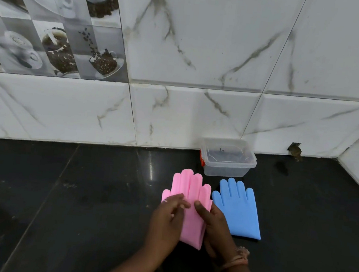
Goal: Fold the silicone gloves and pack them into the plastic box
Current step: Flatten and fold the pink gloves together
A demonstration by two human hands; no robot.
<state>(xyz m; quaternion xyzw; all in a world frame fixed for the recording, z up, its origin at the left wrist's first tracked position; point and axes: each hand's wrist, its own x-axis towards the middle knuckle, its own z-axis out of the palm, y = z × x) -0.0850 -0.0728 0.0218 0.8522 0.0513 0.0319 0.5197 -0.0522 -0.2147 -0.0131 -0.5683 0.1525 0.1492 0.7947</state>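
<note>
Black polished stone counter [82,192] runs to a white marble-tiled wall [203,51], where a clear lidded plastic box with a red side clasp [227,159] stands against the base. Pink silicone glove [191,186] lies flat just in front of the box, fingers toward the wall, and a blue silicone glove [238,208] lies flat just beside it on the right, unfolded. Left hand [167,219] rests on the pink glove's palm with fingers loosely curled; right hand [212,225] holds the glove's right edge, thumb on top, remaining fingers hidden beneath.
</note>
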